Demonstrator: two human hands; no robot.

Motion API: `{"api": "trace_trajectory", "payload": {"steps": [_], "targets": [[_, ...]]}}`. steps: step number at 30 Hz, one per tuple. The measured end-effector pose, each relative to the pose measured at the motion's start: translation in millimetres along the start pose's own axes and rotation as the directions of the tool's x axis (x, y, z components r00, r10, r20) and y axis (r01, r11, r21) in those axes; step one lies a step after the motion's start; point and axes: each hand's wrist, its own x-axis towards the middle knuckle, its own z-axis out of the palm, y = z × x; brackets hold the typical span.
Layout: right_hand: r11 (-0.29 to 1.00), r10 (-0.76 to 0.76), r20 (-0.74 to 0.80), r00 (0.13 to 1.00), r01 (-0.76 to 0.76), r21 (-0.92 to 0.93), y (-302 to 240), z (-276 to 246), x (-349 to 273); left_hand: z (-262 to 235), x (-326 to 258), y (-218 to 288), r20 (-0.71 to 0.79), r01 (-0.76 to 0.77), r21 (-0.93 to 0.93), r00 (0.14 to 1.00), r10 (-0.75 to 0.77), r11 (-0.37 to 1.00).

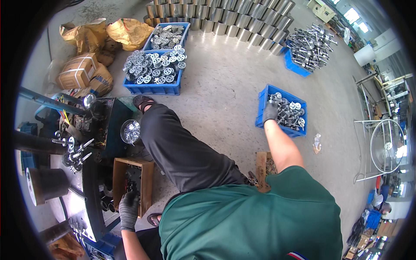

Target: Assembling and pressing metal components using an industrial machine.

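Note:
My right hand [270, 112], in a dark grey glove, reaches over the left side of a blue bin [261, 107] at the right. Its fingers look drawn together against the metal parts [286, 109] heaped there, which have shafts and round flanged heads. Whether one is gripped is hard to make out. My left hand [129, 210], in a grey knit glove, dips into a wooden box [147, 190] at the lower left. Small dark parts [132, 175] lie inside it. Those fingertips look curled together among the dark pieces, and what they hold is hidden.
A machine [89, 197] stands close on my left, with metal parts [73, 151] on it. A clear bowl [130, 131] sits by my leg. Blue crates [151, 89] of spoked discs, stacked metal cylinders [229, 17] and a crate of shafts [298, 67] stand farther off. Another wooden box [261, 167] is under my right arm.

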Motion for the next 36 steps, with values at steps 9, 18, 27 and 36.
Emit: {"api": "trace_trajectory", "payload": {"steps": [9,18,27,36], "targets": [[0.916,-0.309,0.793,0.524,-0.060,0.397,-181.5,124.5,-245.6,-58.6,-48.8,10.9,-0.252,0.114,0.107,0.964,-0.084,0.988],[0.083,-0.922,0.144,-0.360,0.180,0.980,-480.7,50.1,-398.8,-175.5,-83.7,-45.5,-0.799,-0.017,-0.304,0.549,-0.245,0.953],[0.044,-0.174,0.039,-0.984,0.032,0.999,-457.2,124.2,-557.1,-225.2,-175.0,-186.8,-0.485,-0.630,-0.637,-0.119,-0.867,0.443],[0.137,0.170,0.013,-0.985,0.037,0.990,-433.4,102.1,-580.9,-234.5,-173.1,-202.4,-0.225,-0.674,-0.737,0.188,-0.956,0.041]]}}
